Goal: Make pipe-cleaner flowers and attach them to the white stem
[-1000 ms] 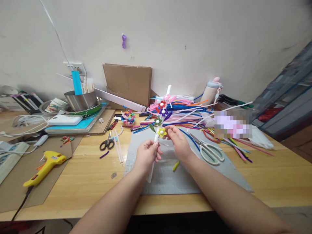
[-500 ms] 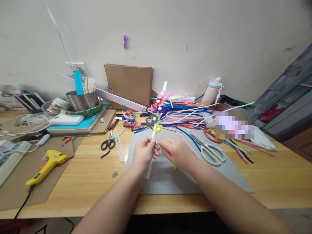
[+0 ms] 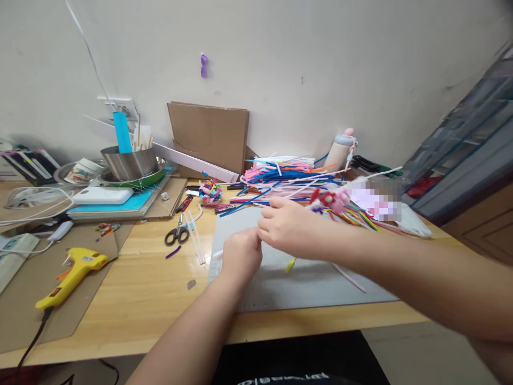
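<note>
My left hand (image 3: pixel 242 252) is closed around a stem of pipe-cleaner flowers (image 3: pixel 329 199), which now lies tipped over to the right. Its pale lower end (image 3: pixel 217 254) pokes out left of the hand. Red, pink and purple blooms show beyond my right wrist; the green and yellow ones are hidden. My right hand (image 3: pixel 286 227) touches the left one, fingers bent and closed over the stem's middle; what they pinch is hidden. Below my right forearm, a yellow fuzzy piece (image 3: pixel 290 265) and a pale pink pipe cleaner (image 3: pixel 349 278) show over the grey cutting mat (image 3: pixel 276 291).
Piled pipe cleaners (image 3: pixel 288 174) lie behind the mat, near a bottle (image 3: pixel 340 152). Black-handled scissors (image 3: pixel 177 234) and clear sticks (image 3: pixel 194 238) lie left. A yellow glue gun (image 3: pixel 76 275) rests on cardboard. A metal bowl (image 3: pixel 130 163) stands at the back left.
The flower stem has swung from upright to lying rightward. My right hand has moved over it against the left hand, and my right forearm now covers the large pale-handled scissors.
</note>
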`<action>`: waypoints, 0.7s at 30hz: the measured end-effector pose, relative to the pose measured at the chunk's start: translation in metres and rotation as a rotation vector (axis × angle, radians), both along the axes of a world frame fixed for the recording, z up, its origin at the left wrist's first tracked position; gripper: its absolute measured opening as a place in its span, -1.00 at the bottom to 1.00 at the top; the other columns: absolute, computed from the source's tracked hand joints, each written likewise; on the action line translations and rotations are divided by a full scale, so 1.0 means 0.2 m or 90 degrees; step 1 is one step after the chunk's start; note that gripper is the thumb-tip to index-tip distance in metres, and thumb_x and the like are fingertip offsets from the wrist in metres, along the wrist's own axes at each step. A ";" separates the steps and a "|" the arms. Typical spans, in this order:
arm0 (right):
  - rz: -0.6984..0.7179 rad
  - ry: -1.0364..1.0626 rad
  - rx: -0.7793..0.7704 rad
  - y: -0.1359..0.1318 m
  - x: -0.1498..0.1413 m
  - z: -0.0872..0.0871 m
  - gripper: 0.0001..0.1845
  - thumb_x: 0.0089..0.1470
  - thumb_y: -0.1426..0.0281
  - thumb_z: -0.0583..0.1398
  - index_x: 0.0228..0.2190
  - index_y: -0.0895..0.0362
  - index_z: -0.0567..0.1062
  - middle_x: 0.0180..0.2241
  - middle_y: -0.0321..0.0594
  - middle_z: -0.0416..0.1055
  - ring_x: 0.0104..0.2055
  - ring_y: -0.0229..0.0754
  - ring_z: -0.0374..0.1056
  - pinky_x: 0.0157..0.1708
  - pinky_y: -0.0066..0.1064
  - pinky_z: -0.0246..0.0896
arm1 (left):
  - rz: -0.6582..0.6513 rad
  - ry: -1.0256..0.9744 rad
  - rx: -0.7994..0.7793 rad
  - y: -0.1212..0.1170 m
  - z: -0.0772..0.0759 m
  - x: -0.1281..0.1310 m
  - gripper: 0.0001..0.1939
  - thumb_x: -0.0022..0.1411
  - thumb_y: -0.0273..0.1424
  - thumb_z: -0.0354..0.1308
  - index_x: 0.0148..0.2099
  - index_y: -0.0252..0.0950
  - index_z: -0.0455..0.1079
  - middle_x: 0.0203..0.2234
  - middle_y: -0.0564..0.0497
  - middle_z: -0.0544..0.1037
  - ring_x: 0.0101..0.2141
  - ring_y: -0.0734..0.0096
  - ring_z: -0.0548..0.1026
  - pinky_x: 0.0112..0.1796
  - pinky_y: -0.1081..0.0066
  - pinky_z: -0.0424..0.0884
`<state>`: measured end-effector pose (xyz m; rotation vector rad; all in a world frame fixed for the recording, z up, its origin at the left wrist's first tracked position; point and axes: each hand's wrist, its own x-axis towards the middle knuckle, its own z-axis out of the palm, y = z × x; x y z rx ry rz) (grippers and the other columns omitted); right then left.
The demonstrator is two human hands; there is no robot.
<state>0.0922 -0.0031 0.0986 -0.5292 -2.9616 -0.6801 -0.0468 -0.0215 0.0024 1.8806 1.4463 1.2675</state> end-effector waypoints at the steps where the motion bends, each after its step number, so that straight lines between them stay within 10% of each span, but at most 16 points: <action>1: 0.009 -0.036 -0.001 0.03 -0.01 0.04 -0.80 -0.07 0.58 0.13 -0.58 0.07 0.45 -0.58 -0.23 0.39 -0.43 -0.18 0.19 -0.34 -0.28 -0.07 | -0.022 0.026 0.013 0.00 0.00 -0.01 -0.83 0.01 -0.52 0.08 -0.51 -0.17 0.42 -0.63 -0.01 0.43 -0.52 0.30 0.34 -0.44 0.43 0.11; 11: -0.093 0.128 -0.563 0.20 0.14 0.03 -0.88 -0.13 0.41 0.19 -0.52 0.02 0.56 -0.59 -0.41 0.46 -0.56 -0.33 0.26 -0.52 -0.49 0.04 | -0.323 -0.011 0.021 0.03 0.10 -0.08 -0.84 0.07 -0.43 0.11 -0.44 -0.13 0.51 -0.49 -0.04 0.54 -0.37 0.28 0.44 -0.24 0.36 0.24; 21: -0.121 0.497 -0.632 0.09 0.15 -0.14 -0.81 0.00 0.32 0.12 -0.51 0.10 0.49 -0.55 -0.32 0.41 -0.51 -0.27 0.26 -0.51 -0.46 0.14 | -0.265 -0.423 -0.202 0.05 0.06 -0.01 -0.78 0.04 -0.24 0.16 -0.45 -0.30 0.44 -0.60 0.01 0.47 -0.54 0.48 0.33 -0.44 0.49 0.22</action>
